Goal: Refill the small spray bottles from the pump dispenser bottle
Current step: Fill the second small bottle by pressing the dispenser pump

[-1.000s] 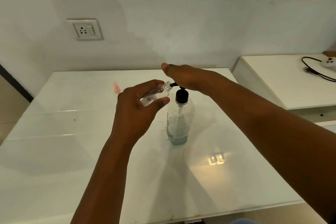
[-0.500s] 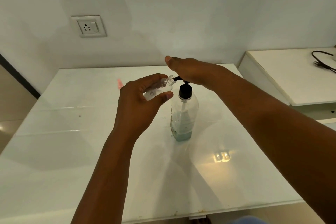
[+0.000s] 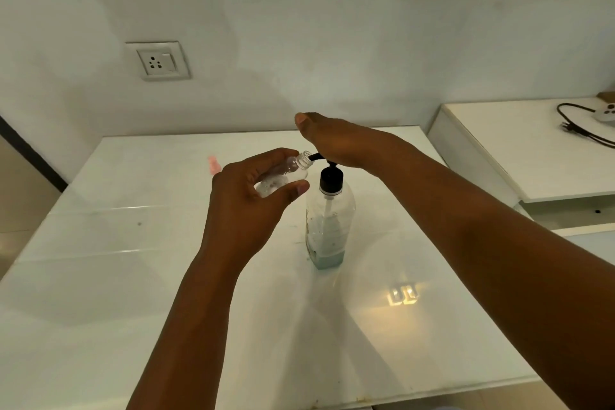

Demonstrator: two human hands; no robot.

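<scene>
A clear pump dispenser bottle (image 3: pixel 327 230) with a black collar stands upright near the middle of the white table (image 3: pixel 133 276); a little blue-green liquid sits at its bottom. My right hand (image 3: pixel 336 143) lies flat on top of the black pump head, covering it. My left hand (image 3: pixel 253 206) holds a small clear spray bottle (image 3: pixel 283 176), capless and tilted, its threaded open neck right at the tip of the black pump nozzle (image 3: pixel 316 156). Fingers hide most of the small bottle's body.
A small pink object (image 3: pixel 214 165) lies on the table at the back left. A wall socket (image 3: pixel 158 60) sits above the table. To the right stands a lower white counter (image 3: pixel 532 156) with a black cable and white plug.
Both hands and both bottles keep the same pose; only the camera has shifted slightly, so the scene sits a little differently in view.
</scene>
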